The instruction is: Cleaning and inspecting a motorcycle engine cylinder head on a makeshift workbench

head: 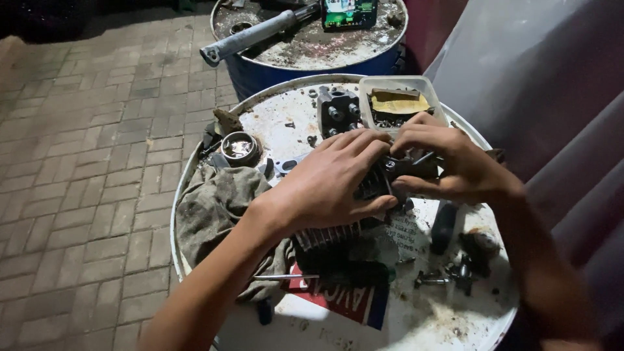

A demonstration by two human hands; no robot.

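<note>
My left hand lies over a dark finned metal engine part on top of a white drum, fingers closed around its upper side. My right hand grips the same part from the right, thumb and fingers pinching a small dark fitting on it. The part's fins show below my left palm. Most of the part is hidden under both hands.
A grey rag, a round metal cup, a dark metal block and a plastic tub of small parts sit on the drum. Bolts lie at the front right. A blue drum with a tube stands behind. Brick paving lies left.
</note>
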